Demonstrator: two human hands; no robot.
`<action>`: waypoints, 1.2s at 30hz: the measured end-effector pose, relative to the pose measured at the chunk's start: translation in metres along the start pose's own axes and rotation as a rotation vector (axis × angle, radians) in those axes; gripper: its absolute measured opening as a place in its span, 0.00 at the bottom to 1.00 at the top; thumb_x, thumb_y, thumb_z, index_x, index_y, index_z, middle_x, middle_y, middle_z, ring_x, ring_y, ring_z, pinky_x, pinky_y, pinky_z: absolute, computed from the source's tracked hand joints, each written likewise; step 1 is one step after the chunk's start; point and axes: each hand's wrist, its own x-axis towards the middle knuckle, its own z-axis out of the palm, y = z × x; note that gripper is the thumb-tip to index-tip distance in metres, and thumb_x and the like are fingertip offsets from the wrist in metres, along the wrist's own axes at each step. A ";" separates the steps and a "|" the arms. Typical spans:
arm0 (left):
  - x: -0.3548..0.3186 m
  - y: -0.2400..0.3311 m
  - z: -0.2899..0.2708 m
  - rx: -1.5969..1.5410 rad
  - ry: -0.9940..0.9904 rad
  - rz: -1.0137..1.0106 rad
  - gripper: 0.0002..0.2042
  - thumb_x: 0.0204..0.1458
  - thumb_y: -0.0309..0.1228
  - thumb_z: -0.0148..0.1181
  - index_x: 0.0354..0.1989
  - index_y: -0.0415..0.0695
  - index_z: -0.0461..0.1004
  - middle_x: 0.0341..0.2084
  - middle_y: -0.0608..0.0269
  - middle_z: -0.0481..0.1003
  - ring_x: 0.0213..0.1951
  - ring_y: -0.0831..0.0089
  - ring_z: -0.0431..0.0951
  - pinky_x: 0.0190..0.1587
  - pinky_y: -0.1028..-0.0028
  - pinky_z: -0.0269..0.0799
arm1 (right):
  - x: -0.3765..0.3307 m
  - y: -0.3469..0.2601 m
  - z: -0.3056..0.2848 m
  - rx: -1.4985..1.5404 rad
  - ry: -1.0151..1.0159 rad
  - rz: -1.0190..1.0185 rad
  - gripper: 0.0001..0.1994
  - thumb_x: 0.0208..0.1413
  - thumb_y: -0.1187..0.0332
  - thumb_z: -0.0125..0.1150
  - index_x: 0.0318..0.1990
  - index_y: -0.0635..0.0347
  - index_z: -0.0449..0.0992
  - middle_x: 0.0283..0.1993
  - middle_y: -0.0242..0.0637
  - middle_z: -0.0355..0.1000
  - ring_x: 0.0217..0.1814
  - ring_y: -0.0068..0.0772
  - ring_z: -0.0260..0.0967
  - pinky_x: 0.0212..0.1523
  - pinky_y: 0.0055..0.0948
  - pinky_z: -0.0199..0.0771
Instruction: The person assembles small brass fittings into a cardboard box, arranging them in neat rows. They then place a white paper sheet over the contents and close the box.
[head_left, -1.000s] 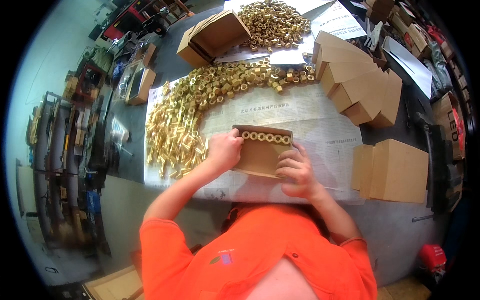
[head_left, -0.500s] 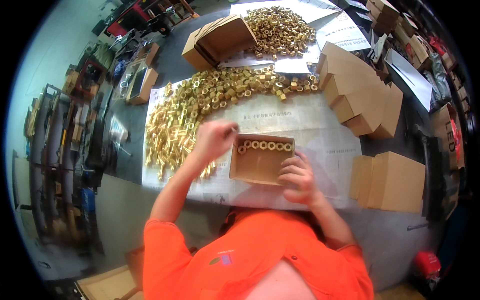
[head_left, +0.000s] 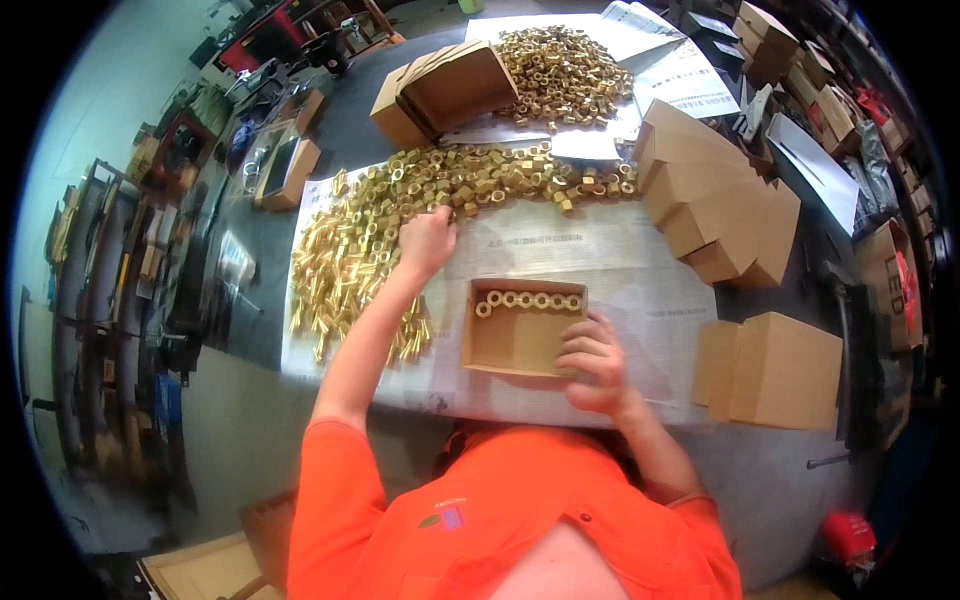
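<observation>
An open brown cardboard box (head_left: 515, 372) lies on the newspaper before me. Along its far inner wall runs a row of brass hex nuts (head_left: 526, 300), with one more nut at the row's left end, nearer me. My right hand (head_left: 597, 368) grips the box's right wall, fingers curled over the edge. Beyond the box to the left, my left hand (head_left: 428, 242) is at the near edge of a brass nut pile (head_left: 400, 190). Its fingers are closed, with a nut at the fingertips, partly hidden.
Slim brass fittings (head_left: 345, 285) are heaped left of the box. Farther back are another nut heap (head_left: 565, 75) and nested cardboard boxes (head_left: 445, 90). Stacked boxes stand at the right, some fanned out (head_left: 715, 205) and others nearer me (head_left: 785, 370). Newspaper (head_left: 620, 245) covers part of the dark table.
My left hand has moved from beside the box's far left corner, away from me and leftward to the nut pile. My right hand stays on the box.
</observation>
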 end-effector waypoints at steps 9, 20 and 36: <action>-0.022 -0.020 -0.019 -0.910 -0.542 -0.311 0.11 0.50 0.30 0.59 0.33 0.32 0.73 0.17 0.61 0.73 0.15 0.73 0.74 0.18 0.75 0.70 | -0.011 0.003 -0.011 0.113 0.244 0.131 0.14 0.24 0.71 0.51 0.25 0.62 0.76 0.36 0.40 0.74 0.46 0.44 0.67 0.50 0.38 0.66; -0.042 -0.019 -0.006 -0.391 -0.080 -0.109 0.11 0.49 0.35 0.57 0.33 0.40 0.76 0.22 0.51 0.76 0.22 0.57 0.77 0.31 0.63 0.71 | -0.017 0.008 -0.011 0.175 0.382 0.213 0.16 0.26 0.70 0.50 0.28 0.66 0.77 0.37 0.44 0.73 0.46 0.41 0.66 0.50 0.32 0.64; -0.071 0.015 -0.051 -0.579 -0.083 0.021 0.06 0.45 0.27 0.61 0.30 0.37 0.76 0.23 0.58 0.77 0.21 0.75 0.74 0.26 0.75 0.69 | -0.020 0.010 -0.011 0.245 0.438 0.287 0.16 0.27 0.70 0.49 0.26 0.69 0.75 0.33 0.44 0.73 0.42 0.40 0.67 0.48 0.31 0.65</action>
